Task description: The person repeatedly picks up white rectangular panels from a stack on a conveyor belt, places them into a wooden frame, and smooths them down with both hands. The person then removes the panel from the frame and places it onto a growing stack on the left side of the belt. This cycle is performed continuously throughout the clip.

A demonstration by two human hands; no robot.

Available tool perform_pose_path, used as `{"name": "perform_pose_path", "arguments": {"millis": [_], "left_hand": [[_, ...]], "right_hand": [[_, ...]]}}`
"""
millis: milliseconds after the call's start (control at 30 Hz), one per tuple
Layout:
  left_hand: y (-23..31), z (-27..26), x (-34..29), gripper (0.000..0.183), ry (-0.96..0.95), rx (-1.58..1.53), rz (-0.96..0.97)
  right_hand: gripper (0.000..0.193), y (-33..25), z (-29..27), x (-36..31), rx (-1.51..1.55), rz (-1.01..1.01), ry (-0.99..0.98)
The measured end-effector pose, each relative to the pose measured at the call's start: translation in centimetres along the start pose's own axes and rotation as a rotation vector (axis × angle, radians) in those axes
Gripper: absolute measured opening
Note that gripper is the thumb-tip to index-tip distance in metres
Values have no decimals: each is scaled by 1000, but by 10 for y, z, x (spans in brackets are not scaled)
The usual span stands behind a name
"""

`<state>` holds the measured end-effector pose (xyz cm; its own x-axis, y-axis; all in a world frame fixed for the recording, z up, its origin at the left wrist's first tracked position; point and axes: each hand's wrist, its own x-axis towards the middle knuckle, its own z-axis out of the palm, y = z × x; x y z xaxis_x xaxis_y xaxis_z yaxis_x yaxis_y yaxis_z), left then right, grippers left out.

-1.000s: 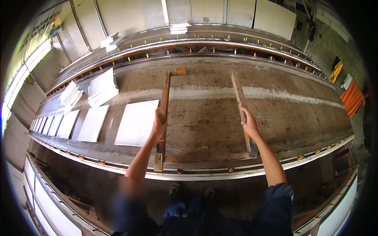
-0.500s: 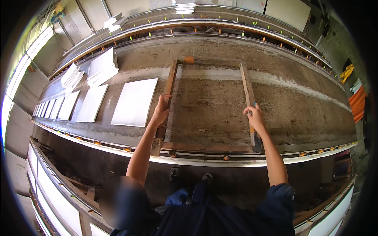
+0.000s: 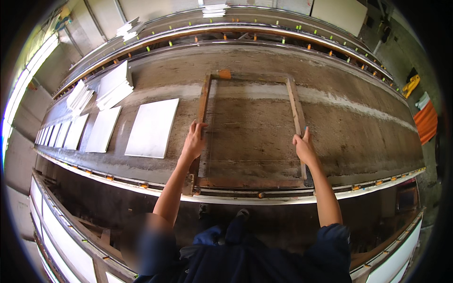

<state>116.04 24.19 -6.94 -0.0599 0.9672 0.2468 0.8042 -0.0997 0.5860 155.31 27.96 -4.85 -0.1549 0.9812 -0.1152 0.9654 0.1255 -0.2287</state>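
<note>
A rectangular wooden-barred frame (image 3: pixel 204 101), resembling a printing screen, lies over the long brown worktable (image 3: pixel 368 137). The tabletop shows through its middle. My left hand (image 3: pixel 194 140) grips the frame's left bar partway along. On the right bar, my right hand (image 3: pixel 304 145) has its fingers curled around the wood, with one finger stretched along it. An orange patch (image 3: pixel 225 74) marks the far bar, and a bracket (image 3: pixel 189 184) sits at the near left corner. Left of the frame lies a white panel (image 3: pixel 152 128), apart from it.
More white panels (image 3: pixel 104 129) run in a row toward the left end, with stacked sheets (image 3: pixel 114 85) behind them. Coloured clips line the table's near rail (image 3: pixel 245 199). Another long table (image 3: pixel 264 29) stands beyond. An orange cloth (image 3: pixel 426 125) hangs at right.
The frame has shifted a little to the right along the table, widening its gap from the nearest white panel. Both hands keep their hold on its bars. The view has moved slightly.
</note>
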Motion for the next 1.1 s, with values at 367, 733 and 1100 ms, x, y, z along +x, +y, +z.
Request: {"name": "perform_pose_path", "arguments": {"millis": [367, 733, 1100], "left_hand": [[3, -96, -56, 53, -727, -181, 96], [-275, -337, -102, 34, -53, -323, -39], [-431, -407, 18, 26, 366, -645, -226]], "right_hand": [[24, -21, -27, -7, 118, 200, -181], [24, -408, -28, 33, 231, -627, -156], [19, -684, 52, 182, 556, -707, 14]]}}
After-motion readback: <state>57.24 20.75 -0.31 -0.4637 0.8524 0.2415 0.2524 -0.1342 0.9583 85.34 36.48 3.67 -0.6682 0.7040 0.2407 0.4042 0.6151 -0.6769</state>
